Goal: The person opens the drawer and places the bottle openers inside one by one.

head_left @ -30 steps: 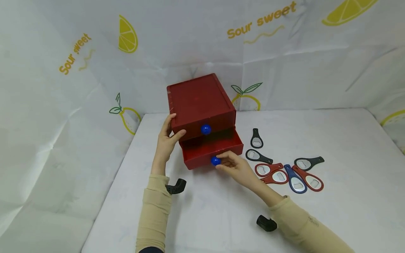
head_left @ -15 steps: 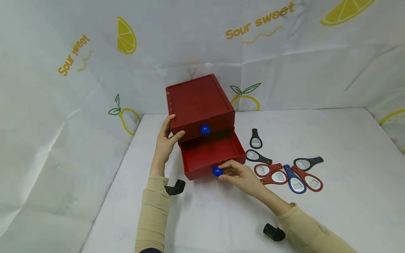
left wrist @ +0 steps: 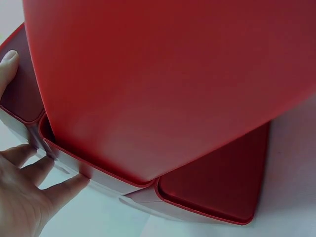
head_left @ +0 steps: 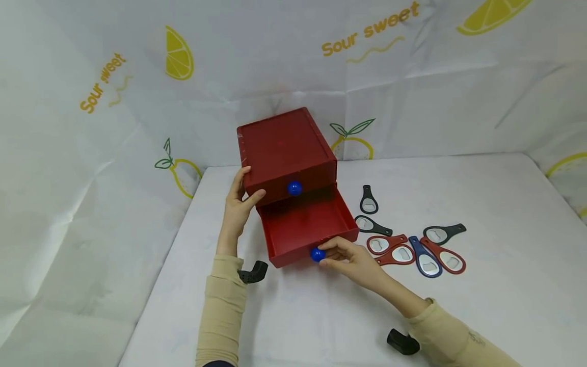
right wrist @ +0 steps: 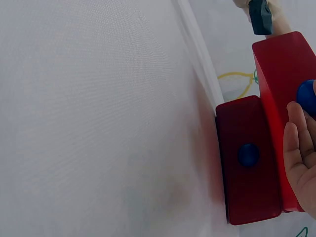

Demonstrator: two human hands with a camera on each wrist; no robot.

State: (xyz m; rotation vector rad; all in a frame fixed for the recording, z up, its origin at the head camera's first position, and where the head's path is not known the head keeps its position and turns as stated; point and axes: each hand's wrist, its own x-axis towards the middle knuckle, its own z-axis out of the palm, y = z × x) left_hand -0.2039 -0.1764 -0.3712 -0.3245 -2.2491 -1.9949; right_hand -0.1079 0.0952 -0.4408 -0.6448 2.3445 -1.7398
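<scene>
A red drawer cabinet [head_left: 284, 148] with blue knobs stands at the back of the table. Its middle drawer [head_left: 312, 221] is pulled well out and has nothing inside. At that drawer's front, the thumb and fingertips of my right hand [head_left: 355, 262] pinch the round blue knob [head_left: 318, 254]. My left hand [head_left: 238, 206] rests on the cabinet's left front corner, thumb on the front and straight fingers along the side. In the left wrist view, fingertips [left wrist: 79, 181] touch the side wall. Below the pulled drawer, the right wrist view shows a closed bottom drawer [right wrist: 244, 192].
Several bottle openers lie right of the cabinet: black ones [head_left: 367, 192], red ones [head_left: 390, 245] and a blue one [head_left: 419, 250]. A white cloth with lemon prints [head_left: 275, 56] hangs behind. Black wrist devices [head_left: 254, 272] sit at both sleeves.
The middle drawer has slid further out toward the person, with my right hand drawing back along with its knob. My left hand stays at the cabinet's corner.
</scene>
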